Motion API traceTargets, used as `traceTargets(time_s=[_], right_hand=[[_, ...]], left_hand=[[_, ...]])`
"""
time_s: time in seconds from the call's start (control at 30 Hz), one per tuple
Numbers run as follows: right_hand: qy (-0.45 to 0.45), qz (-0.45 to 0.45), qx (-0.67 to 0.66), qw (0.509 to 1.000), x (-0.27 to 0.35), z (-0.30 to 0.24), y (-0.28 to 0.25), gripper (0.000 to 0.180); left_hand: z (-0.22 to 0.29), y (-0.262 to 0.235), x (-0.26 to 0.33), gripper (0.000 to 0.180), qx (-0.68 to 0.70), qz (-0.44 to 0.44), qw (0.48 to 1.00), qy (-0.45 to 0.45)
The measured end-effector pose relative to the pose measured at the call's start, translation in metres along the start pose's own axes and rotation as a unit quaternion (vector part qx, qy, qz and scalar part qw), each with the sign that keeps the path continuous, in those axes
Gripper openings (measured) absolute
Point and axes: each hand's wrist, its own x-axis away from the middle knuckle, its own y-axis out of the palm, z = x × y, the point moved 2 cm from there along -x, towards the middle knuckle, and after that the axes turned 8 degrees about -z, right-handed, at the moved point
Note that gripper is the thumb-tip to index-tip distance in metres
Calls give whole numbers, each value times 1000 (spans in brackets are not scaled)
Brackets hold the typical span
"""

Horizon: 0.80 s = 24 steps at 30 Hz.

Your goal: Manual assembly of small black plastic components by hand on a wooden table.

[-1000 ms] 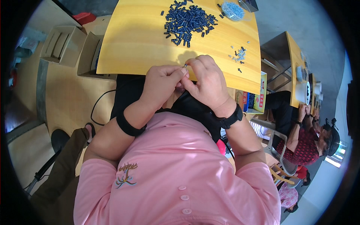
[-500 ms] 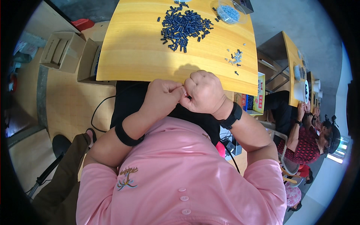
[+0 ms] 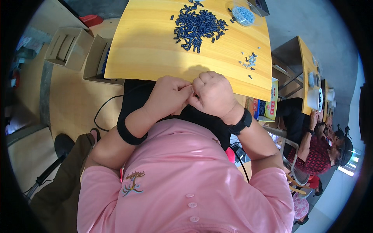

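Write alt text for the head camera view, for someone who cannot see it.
Seen from above, a person in a pink shirt presses the left hand and right hand together at the near edge of a yellow wooden table. Farther back on it lie a heap of small dark blue cylindrical parts and a few scattered pieces.

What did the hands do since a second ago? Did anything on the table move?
Both hands, left hand and right hand, drew back from the table edge toward the body, staying pressed together, fingertips pinching something too small to tell. The pile of dark pieces and the small grey bits stayed put.
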Motion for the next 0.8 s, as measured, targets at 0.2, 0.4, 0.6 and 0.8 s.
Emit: traceTargets(time_s=[0.2, 0.4, 0.6, 0.8], right_hand=[[6, -20, -15, 1000, 4, 1, -1, 18], [-19, -38, -29, 999, 1, -6, 8, 19], [-5, -16, -94, 995, -12, -15, 11, 22], [55, -22, -133, 989, -24, -11, -1, 22]], left_hand=[[-7, -4, -3, 21, -40, -49, 994, -88], [-16, -4, -5, 28, -52, -22, 998, -14], [-18, -30, 10, 23, 19, -18, 996, -82], [-19, -127, 41, 23, 53, 208, 976, -46]])
